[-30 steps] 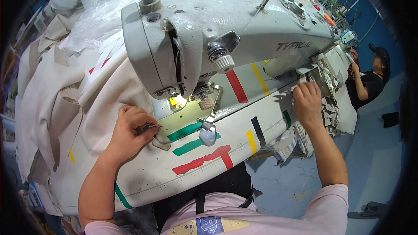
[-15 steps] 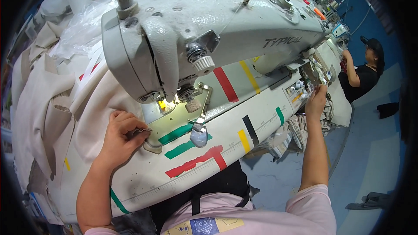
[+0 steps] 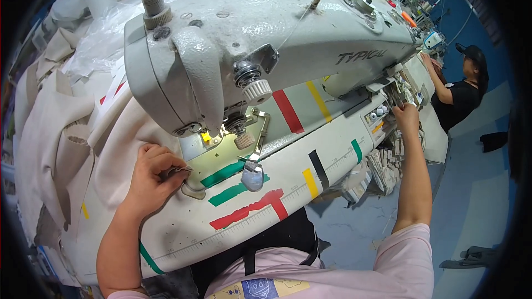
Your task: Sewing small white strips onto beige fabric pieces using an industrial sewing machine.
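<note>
My left hand (image 3: 155,180) rests on the white table left of the sewing machine's needle area. Its thumb and fingertips are pinched on a small light fabric piece (image 3: 187,168), mostly hidden by the fingers. A large beige fabric panel (image 3: 119,158) lies against the back of that hand. The grey-white sewing machine (image 3: 288,33) stands in front of me, its presser foot above a metal plate. Far to the right, my right hand (image 3: 407,117) reaches into a pile of fabric strips (image 3: 398,91). Its fingers are curled among them; what they grip, if anything, is hidden.
A hinged metal guide (image 3: 254,177) sits on the table (image 3: 183,241), marked with coloured tape and a ruler scale. Thread spools (image 3: 378,113) lie in a tray by the right hand. Stacked fabric pieces (image 3: 382,169) hang below it. A co-worker (image 3: 464,88) works at the far right.
My right hand has shifted a little and curled lower at the strips, with its elbow moved outward. My left hand has barely moved. The co-worker's hands have moved up and left.
</note>
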A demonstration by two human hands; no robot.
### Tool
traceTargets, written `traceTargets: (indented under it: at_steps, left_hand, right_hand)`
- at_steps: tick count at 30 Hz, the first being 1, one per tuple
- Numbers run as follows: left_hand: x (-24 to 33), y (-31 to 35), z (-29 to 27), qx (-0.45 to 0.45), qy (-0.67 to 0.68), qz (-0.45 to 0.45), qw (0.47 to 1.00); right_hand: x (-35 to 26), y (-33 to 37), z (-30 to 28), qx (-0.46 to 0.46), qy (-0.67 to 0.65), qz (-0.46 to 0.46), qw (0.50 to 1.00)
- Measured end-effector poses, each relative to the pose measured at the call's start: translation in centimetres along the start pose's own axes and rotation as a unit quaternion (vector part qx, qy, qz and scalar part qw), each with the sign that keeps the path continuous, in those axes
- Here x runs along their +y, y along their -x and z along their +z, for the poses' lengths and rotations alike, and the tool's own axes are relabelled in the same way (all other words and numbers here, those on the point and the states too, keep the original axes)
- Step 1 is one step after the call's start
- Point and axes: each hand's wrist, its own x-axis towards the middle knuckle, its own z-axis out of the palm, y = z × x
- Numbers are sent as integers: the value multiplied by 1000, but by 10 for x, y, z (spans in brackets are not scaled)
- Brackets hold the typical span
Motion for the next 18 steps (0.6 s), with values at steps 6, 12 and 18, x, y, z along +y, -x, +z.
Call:
traceTargets:
  at_steps: [6,12,18]
  left_hand:
    - [-1,0,-1,-3,-4,-2,1000]
    - [-4,0,2,13,-2,14,1000]
    - [-5,0,1,4,-5,14,1000]
  right_hand:
    - [-66,17,-16,-227,-524,217,792]
    - [-67,10,-3,-247,-612,197,725]
    - [-35,-5,20,-55,-477,-3,877]
